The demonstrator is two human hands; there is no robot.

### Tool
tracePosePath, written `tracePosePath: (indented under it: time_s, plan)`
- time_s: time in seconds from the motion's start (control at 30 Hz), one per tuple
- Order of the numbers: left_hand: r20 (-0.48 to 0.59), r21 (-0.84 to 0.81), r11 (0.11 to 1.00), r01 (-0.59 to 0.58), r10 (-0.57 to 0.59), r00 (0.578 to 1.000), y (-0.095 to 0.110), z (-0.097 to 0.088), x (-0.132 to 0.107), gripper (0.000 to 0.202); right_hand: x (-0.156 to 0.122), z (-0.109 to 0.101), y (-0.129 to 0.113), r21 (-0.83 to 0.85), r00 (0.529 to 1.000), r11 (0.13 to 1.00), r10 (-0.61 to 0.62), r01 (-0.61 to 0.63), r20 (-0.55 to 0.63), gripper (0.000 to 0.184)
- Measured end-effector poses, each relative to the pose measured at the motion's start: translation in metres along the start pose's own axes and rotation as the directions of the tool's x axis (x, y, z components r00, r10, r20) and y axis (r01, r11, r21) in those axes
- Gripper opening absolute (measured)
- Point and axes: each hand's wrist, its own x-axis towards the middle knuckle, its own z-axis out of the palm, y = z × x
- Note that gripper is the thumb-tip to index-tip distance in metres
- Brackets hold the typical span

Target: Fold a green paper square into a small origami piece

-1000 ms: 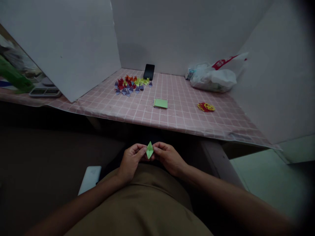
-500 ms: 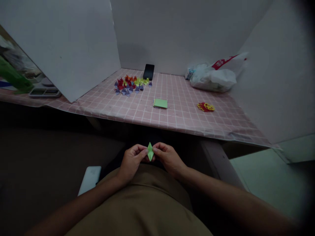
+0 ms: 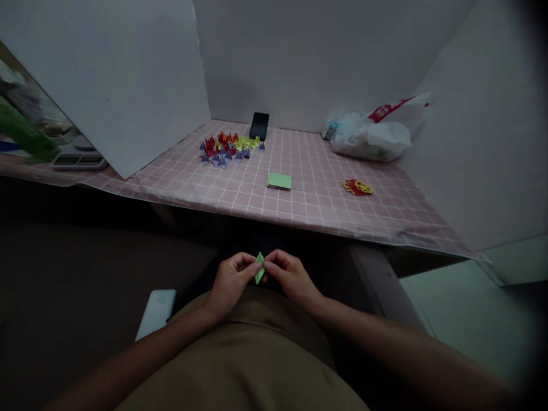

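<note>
Over my lap, below the table edge, my left hand and my right hand pinch a small folded green paper piece between their fingertips. The piece is narrow and pointed, and it leans slightly. Both hands are closed on it, thumbs and forefingers meeting at its sides. On the pink checked table lies a stack of green paper squares. Further back sits a cluster of several small folded paper pieces in red, orange, yellow and purple.
A black phone leans at the back wall. A white plastic bag lies at the back right, with a red and yellow cutout in front of it. White boards wall in the table. A white device rests by my left thigh.
The green piece has been folded narrower and now tilts, where it stood as an upright diamond before. My hands have shifted slightly lower, fingers pressed closer together.
</note>
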Motion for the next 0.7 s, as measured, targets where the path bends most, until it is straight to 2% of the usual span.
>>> tracePosePath:
  time_s: [0.17,0.33,0.47,0.57,0.7]
  plan:
    - [0.024,0.064,0.998,0.008,-0.01,1.0,0.0,-0.002,0.0,0.026,0.001,-0.004,-0.004,-0.144,0.997,0.987,-0.061,0.065,0.037,0.018]
    - [0.137,0.116,0.993,-0.001,-0.015,0.99,-0.004,-0.002,0.0,0.023,0.005,-0.009,-0.011,-0.343,0.982,0.92,-0.18,0.189,0.059,0.017]
    - [0.186,0.131,0.991,0.017,-0.041,0.982,-0.005,-0.001,0.001,0.022,0.007,-0.012,-0.012,-0.401,0.963,0.875,-0.25,0.27,0.102,0.022]
    - [0.152,0.096,0.995,0.024,-0.038,0.988,-0.004,-0.001,0.001,0.022,0.006,-0.014,-0.012,-0.403,0.962,0.876,-0.27,0.265,0.045,0.027]
    - [0.038,0.023,0.999,0.027,-0.028,0.999,-0.004,-0.002,0.002,0.024,0.005,-0.012,-0.012,-0.358,0.983,0.919,-0.181,0.164,-0.016,0.026]
